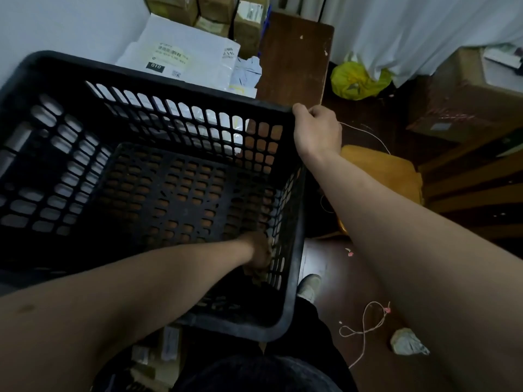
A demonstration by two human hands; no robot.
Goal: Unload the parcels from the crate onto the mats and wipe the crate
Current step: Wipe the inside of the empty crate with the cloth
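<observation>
— So, how would you wipe it properly from here?

— Going by the head view, the crate [169, 84] is already emptied, its slotted floor bare. The parcels [186, 49] lie in a white heap just beyond its far rim. I'd brace it hard and wipe each wall from the rim down, pressing into the slots where I'd expect dust to lodge. The floor should come last, so whatever falls gets picked up.

— And your hands?

— My right hand [317, 131] is clamped over the crate's far right corner, fingers curled round the rim and the arm stretched nearly straight along the outside of the right wall. That's the anchor, and I reckon it stops the crate skidding when I push. My left hand [257, 256] is deep inside, low against the near end of the right wall, with the forearm crossing the near rim.

— Is it holding a cloth?

— I can't tell. It's dark down there and the fingers don't show clearly, so I can't say how closed they are or whether they hold anything.
</observation>
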